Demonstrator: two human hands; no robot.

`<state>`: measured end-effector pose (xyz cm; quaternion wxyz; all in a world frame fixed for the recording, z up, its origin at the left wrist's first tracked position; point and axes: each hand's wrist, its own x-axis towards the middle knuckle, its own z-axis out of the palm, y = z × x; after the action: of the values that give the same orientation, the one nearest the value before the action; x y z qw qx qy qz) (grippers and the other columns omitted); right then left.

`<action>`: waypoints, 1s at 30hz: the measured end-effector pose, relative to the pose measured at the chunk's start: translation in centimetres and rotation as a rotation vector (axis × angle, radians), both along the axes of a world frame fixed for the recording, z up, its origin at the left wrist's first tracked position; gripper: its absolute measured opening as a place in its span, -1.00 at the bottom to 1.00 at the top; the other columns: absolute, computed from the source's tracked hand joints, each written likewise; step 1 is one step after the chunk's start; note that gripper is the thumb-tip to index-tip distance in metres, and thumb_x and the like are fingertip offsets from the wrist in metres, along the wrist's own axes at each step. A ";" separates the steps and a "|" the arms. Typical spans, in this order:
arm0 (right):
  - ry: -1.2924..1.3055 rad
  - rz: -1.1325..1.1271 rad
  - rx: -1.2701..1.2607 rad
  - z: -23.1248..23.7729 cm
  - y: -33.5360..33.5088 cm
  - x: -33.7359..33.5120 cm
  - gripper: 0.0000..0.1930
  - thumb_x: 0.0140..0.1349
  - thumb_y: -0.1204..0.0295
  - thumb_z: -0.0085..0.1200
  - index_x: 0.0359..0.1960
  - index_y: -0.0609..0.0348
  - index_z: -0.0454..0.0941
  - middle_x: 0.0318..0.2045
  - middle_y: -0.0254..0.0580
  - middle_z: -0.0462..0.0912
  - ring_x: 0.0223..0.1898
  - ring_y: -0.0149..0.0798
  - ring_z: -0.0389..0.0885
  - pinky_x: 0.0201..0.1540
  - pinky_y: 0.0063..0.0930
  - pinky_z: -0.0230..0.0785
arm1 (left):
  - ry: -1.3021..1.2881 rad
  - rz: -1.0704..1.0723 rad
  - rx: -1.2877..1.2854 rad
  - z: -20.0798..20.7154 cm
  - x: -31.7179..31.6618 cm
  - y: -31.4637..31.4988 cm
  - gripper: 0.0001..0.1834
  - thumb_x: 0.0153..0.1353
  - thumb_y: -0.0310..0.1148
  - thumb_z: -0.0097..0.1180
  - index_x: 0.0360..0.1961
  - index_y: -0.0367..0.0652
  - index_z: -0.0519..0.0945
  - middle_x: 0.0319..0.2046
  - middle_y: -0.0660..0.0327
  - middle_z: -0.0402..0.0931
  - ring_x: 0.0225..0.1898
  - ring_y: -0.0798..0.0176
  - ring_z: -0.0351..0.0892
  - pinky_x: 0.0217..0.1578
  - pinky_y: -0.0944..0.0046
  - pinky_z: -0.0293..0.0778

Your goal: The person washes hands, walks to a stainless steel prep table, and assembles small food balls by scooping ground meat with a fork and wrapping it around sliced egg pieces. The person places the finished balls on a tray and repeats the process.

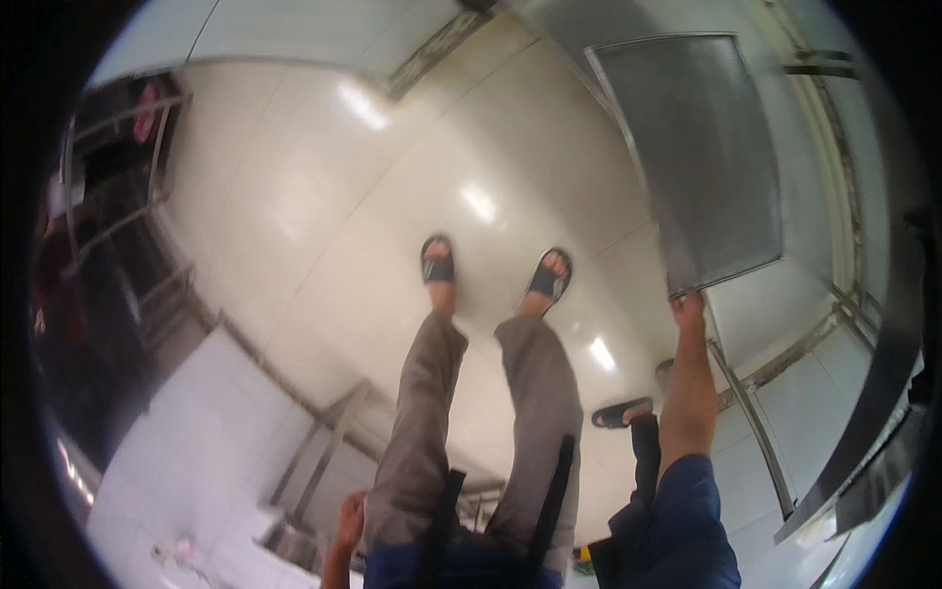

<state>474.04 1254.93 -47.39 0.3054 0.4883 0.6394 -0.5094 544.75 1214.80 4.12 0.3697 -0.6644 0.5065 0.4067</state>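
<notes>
My right hand (689, 306) grips the near edge of a large rectangular grey metal tray (702, 157), its fingers closed on the rim. The tray stretches away from me at the far right, above the floor. My right arm reaches forward from a dark blue sleeve. Down by my left thigh hangs my left hand (350, 518), small in view, with loose fingers and nothing visible in it. My own feet in dark slippers (552, 275) stand apart on the floor.
A slippered foot (624, 412) and dark trouser leg of another person are close on my right. A metal rack (147, 147) stands far left. Metal table legs (324, 442) rise at the near left, and a metal bar (751, 422) at the right. Tiled floor (314, 206) shines.
</notes>
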 end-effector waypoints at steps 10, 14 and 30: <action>0.234 -0.210 -0.399 14.8 -10.3 6.8 -0.47 0.25 0.60 0.10 0.26 -0.05 0.41 0.02 -0.27 0.54 0.03 -0.28 0.57 0.08 -0.32 0.54 | 0.155 0.241 -0.049 0.9 -3.2 -3.3 -0.59 0.47 -0.20 0.14 0.18 -0.26 0.55 -0.01 0.11 0.64 -0.06 0.24 0.66 -0.03 0.21 0.55; 0.238 -0.297 -0.519 26.2 -16.3 10.0 -0.63 0.18 0.67 0.10 0.03 0.12 0.48 -0.22 -0.30 0.56 -0.19 -0.35 0.59 -0.13 -0.43 0.61 | 0.292 0.399 -0.087 1.7 -3.3 -6.3 -0.61 0.46 -0.23 0.17 0.17 -0.26 0.55 -0.06 0.11 0.65 -0.10 0.29 0.67 -0.10 0.25 0.55; 0.345 -0.217 -0.715 71.7 -22.8 34.2 -0.56 0.16 0.35 0.00 0.09 0.23 0.43 -0.01 0.01 0.63 -0.31 -0.09 0.64 -0.33 -0.23 0.53 | 1.064 0.740 0.303 16.0 -35.6 -14.7 0.19 0.32 -0.24 0.29 0.59 -0.16 -0.43 0.53 -0.21 -0.07 0.51 -0.22 0.10 0.41 -0.09 0.30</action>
<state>508.19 1232.16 24.26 0.2886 0.3236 0.4087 -0.8031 509.16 1200.08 20.07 -0.0053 -0.4438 0.2956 0.8460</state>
